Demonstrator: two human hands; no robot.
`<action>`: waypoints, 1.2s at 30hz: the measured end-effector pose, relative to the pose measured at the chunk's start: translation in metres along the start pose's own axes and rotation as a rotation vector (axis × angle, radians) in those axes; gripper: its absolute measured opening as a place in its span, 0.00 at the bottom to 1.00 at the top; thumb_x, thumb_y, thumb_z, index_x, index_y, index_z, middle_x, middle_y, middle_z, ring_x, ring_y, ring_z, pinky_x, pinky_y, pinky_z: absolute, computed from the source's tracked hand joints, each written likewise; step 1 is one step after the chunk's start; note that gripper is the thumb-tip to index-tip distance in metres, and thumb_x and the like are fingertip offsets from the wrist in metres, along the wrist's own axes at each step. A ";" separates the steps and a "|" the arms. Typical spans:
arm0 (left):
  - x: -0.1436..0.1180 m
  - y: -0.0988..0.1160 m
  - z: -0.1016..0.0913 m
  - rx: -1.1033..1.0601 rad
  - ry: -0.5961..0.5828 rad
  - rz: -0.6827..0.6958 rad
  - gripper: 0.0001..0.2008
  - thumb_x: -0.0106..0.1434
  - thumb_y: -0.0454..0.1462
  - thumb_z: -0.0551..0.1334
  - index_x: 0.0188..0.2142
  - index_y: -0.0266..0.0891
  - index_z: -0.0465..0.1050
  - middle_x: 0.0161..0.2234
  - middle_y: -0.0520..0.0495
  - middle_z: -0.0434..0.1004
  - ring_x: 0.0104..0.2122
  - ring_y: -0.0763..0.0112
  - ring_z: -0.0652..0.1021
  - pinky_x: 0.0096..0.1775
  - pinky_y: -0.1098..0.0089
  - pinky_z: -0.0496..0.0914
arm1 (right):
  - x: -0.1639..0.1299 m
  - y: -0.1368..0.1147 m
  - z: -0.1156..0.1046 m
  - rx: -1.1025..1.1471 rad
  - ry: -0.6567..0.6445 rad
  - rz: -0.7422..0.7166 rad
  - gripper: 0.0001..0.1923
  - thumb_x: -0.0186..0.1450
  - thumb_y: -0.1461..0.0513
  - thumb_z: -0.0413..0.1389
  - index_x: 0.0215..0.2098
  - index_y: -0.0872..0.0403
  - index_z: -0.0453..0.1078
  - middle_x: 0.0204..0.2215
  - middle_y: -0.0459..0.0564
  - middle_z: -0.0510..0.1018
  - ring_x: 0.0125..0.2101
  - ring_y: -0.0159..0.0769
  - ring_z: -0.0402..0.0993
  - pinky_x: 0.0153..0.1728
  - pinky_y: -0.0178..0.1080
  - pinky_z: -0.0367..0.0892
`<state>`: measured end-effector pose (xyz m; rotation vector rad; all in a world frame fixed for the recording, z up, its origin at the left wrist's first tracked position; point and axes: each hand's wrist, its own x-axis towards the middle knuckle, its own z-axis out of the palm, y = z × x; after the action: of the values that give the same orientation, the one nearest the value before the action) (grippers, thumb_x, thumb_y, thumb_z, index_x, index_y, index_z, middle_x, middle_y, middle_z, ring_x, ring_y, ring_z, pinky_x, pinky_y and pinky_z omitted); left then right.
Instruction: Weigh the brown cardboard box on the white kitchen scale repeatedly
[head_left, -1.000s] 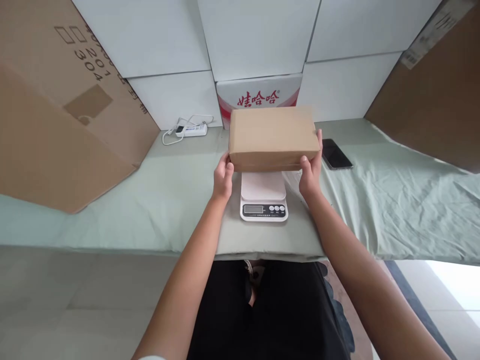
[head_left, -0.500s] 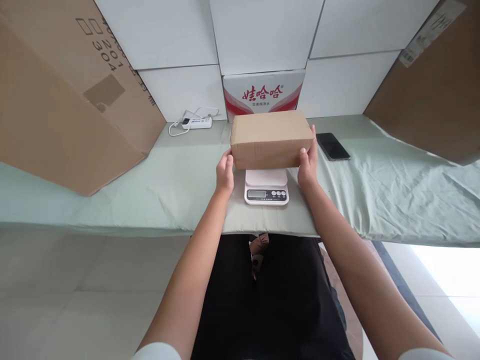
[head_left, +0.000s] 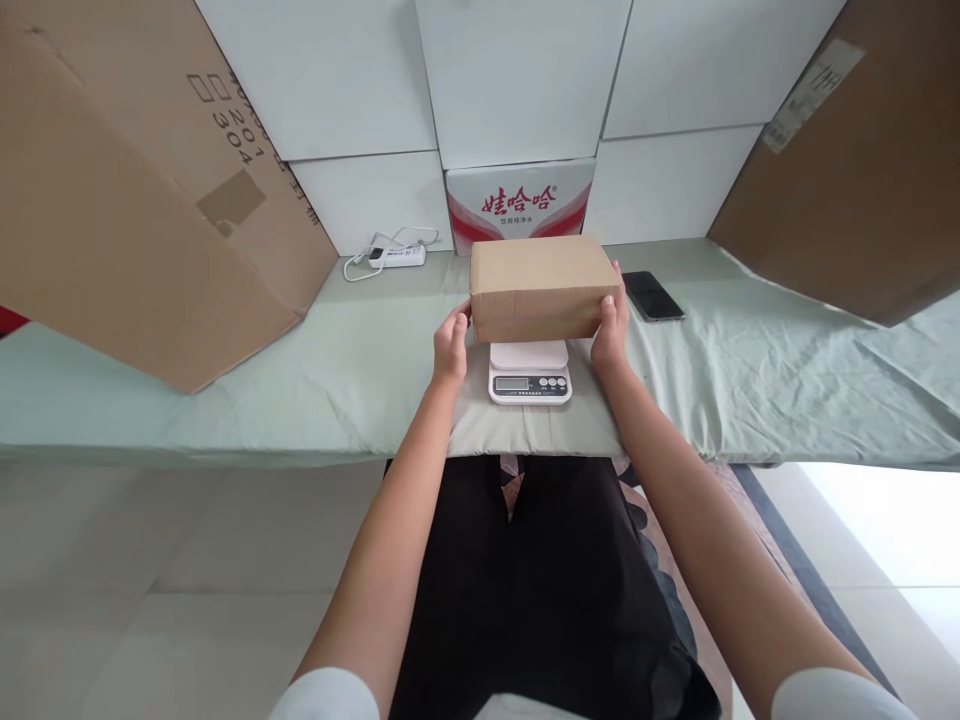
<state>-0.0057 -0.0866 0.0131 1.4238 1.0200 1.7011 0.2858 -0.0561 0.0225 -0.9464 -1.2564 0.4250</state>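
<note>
A brown cardboard box [head_left: 544, 290] is held level between my two hands, over the rear part of a white digital kitchen scale [head_left: 529, 372]. My left hand [head_left: 451, 345] grips its left end, thumb toward me and fingers partly hidden behind the edge. On the opposite end, my right hand [head_left: 611, 325] has its thumb on the front face and its fingers along the side. The box hides the back of the scale's platform; whether it rests on it I cannot tell. The scale's display and buttons face me.
A black phone [head_left: 652, 296] lies right of the box on the green cloth [head_left: 360, 370]. At the back left is a white power strip [head_left: 397, 256] with a cable. Large cartons [head_left: 142, 220] flank both sides, and a printed carton [head_left: 520, 200] stands behind.
The camera view has shifted slightly. Both hands keep hold of the cardboard box above the scale, and the box's left end sits slightly farther right relative to the scale.
</note>
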 end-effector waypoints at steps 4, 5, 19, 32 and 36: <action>0.001 0.003 0.000 0.026 -0.014 -0.014 0.45 0.69 0.74 0.59 0.61 0.42 0.86 0.68 0.31 0.86 0.71 0.41 0.82 0.72 0.44 0.75 | 0.003 0.012 -0.002 0.042 0.020 -0.014 0.49 0.68 0.24 0.51 0.71 0.42 0.78 0.70 0.57 0.81 0.78 0.60 0.69 0.84 0.72 0.53; 0.001 0.004 0.000 0.025 -0.012 -0.013 0.45 0.69 0.75 0.59 0.60 0.42 0.86 0.67 0.31 0.87 0.71 0.42 0.83 0.72 0.44 0.75 | 0.003 0.015 -0.002 0.052 0.020 -0.023 0.48 0.68 0.24 0.50 0.70 0.43 0.79 0.69 0.56 0.81 0.77 0.60 0.70 0.84 0.72 0.53; -0.004 0.014 0.002 0.026 0.039 -0.040 0.41 0.68 0.74 0.61 0.55 0.44 0.86 0.59 0.36 0.92 0.63 0.44 0.87 0.65 0.49 0.82 | -0.005 0.013 0.000 0.117 0.052 0.010 0.43 0.75 0.28 0.44 0.69 0.43 0.77 0.67 0.55 0.82 0.74 0.61 0.75 0.81 0.71 0.63; 0.001 0.003 0.000 0.086 0.027 -0.038 0.42 0.72 0.73 0.59 0.66 0.48 0.83 0.67 0.39 0.86 0.68 0.47 0.84 0.69 0.52 0.79 | -0.004 -0.006 -0.001 -0.054 0.028 -0.045 0.48 0.74 0.25 0.37 0.71 0.40 0.76 0.67 0.53 0.81 0.74 0.62 0.75 0.78 0.71 0.68; 0.002 0.007 0.000 0.088 0.041 -0.024 0.41 0.72 0.73 0.59 0.63 0.47 0.85 0.64 0.40 0.88 0.66 0.48 0.85 0.66 0.54 0.80 | -0.003 -0.010 0.002 -0.088 -0.006 -0.049 0.48 0.75 0.25 0.34 0.73 0.38 0.72 0.70 0.52 0.79 0.76 0.62 0.73 0.79 0.71 0.66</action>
<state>-0.0063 -0.0878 0.0201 1.4310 1.1424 1.6927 0.2812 -0.0633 0.0286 -0.9870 -1.3097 0.3374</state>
